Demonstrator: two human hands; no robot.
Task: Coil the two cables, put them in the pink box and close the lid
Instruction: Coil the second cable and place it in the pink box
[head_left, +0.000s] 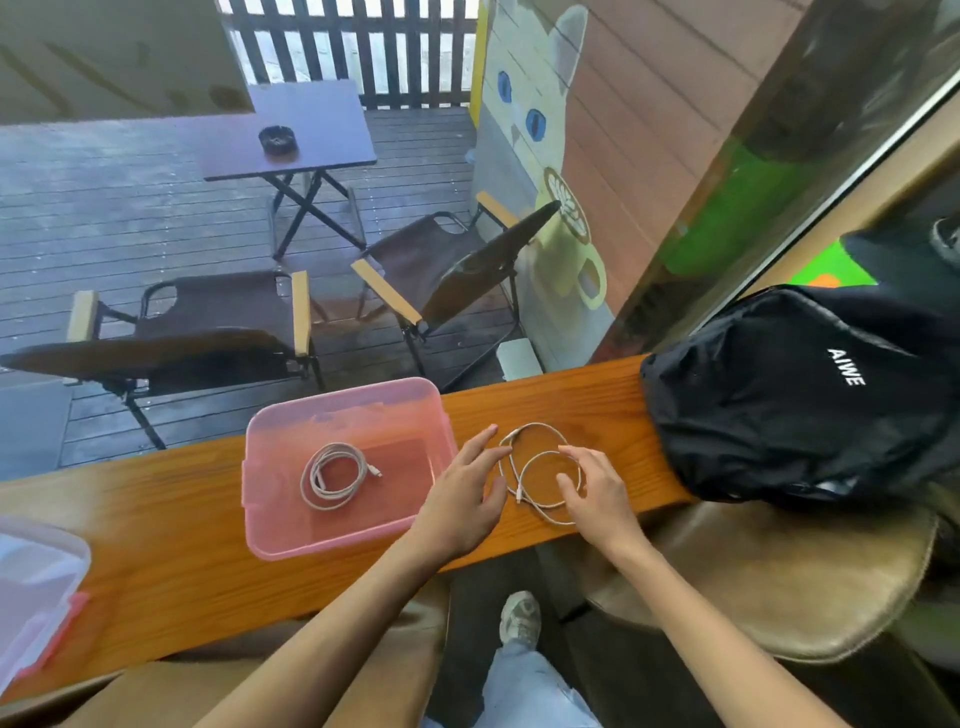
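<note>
One coiled cable (335, 475) already lies in the pink box (270, 525), just left of the left hand (460, 506). The second cable (540, 467) sits in loose loops on the counter (156, 571) between both hands. The left hand's grip is apart, fingers spread near the loops; the right hand (597, 493) rests its fingertips on them, whether pinching I cannot tell. The loops look slack, so a lift may let them spring open or trail over the box rim and block the lid (36, 587), far left.
</note>
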